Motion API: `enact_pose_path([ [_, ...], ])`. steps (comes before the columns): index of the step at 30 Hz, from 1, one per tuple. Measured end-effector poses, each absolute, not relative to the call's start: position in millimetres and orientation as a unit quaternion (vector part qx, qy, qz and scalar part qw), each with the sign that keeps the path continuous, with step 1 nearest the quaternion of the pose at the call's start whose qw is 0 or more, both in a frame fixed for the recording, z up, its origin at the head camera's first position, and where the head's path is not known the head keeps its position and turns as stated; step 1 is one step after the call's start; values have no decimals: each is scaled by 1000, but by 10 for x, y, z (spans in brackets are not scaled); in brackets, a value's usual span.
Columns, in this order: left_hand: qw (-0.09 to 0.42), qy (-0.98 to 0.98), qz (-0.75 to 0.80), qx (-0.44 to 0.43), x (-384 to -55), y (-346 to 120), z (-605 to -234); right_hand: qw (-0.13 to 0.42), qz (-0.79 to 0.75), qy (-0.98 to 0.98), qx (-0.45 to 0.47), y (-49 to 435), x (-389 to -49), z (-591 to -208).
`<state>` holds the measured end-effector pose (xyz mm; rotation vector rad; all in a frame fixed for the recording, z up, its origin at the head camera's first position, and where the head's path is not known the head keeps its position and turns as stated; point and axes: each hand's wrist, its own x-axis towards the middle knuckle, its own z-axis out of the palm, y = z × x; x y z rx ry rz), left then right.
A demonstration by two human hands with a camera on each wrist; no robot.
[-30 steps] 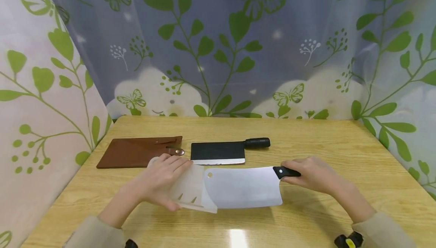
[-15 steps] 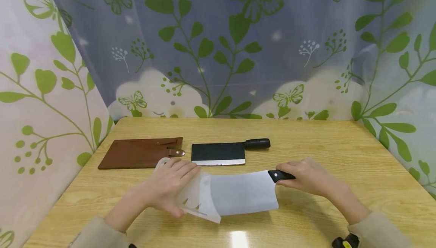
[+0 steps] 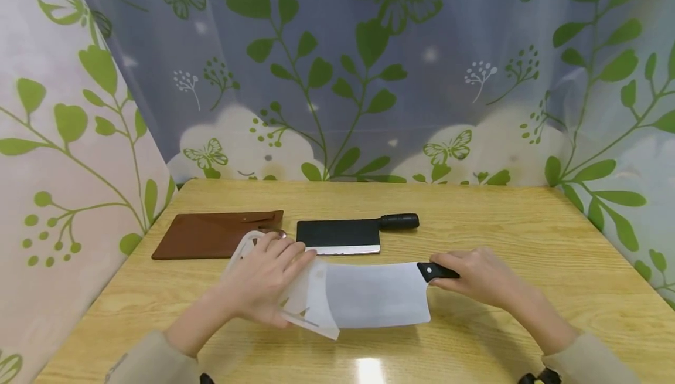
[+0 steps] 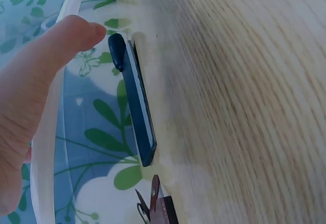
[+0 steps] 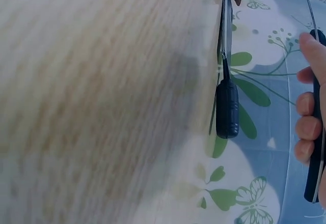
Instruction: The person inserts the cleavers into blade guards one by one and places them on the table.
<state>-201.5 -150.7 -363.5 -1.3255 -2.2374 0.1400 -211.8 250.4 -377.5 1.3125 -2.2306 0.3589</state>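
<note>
Translucent white plastic makes up the cover [image 3: 320, 301], held above the counter [image 3: 527, 220] and tipped with its near edge low. The left hand [image 3: 269, 278] grips it, four fingers laid across the top and the thumb under the near edge. The right hand [image 3: 477, 272] has its fingers wrapped around the black handle [image 3: 442, 271] of a broad steel cleaver [image 3: 377, 296], whose blade points across to the cover. Both are midway between the forearms, on the near side of the counter.

Behind them, just beyond the blade's spine, lies a dark-bladed knife [image 3: 337, 234], its handle to the right; a brown leather case [image 3: 203, 236] lies to its left, near the left edge. Bare wood stretches from the right hand to the right edge, and a strip runs along the far edge.

The cleaver's left end is overlapped by the cover; whether it sits inside or only behind, I cannot tell. Left hand and cover hide the case's near right corner and part of its clasp. The left wrist view cuts off the case, and the right wrist view cuts off the right hand.

Pale wood grain catches a bright glare near the front. Blue-grey curtains [image 3: 401, 85] printed with green leaves and butterflies hang behind.
</note>
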Motion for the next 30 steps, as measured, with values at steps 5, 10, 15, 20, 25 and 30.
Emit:
enact_pose_path([
  [5, 270, -837, 50, -474, -2032, -1536, -3625, 266, 143, -823, 481, 2450, -2105, -3799],
  [10, 276, -835, 45, -474, -2054, -1554, -3607, 277, 143, -821, 479, 2415, -2110, -3772],
  [15, 276, -836, 47, -472, -2082, -1558, -3586, 279, 135, -824, 475, 2413, -2121, -3734],
  [20, 270, -838, 46, -472, -2077, -1543, -3596, 266, 130, -830, 473, 2375, -2103, -3724],
  [25, 275, -838, 40, -469, -2066, -1504, -3619, 256, 127, -839, 463, 2283, -2099, -3730],
  [30, 290, -834, 38, -467, -2067, -1505, -3633, 263, 127, -838, 461, 2250, -2095, -3733],
])
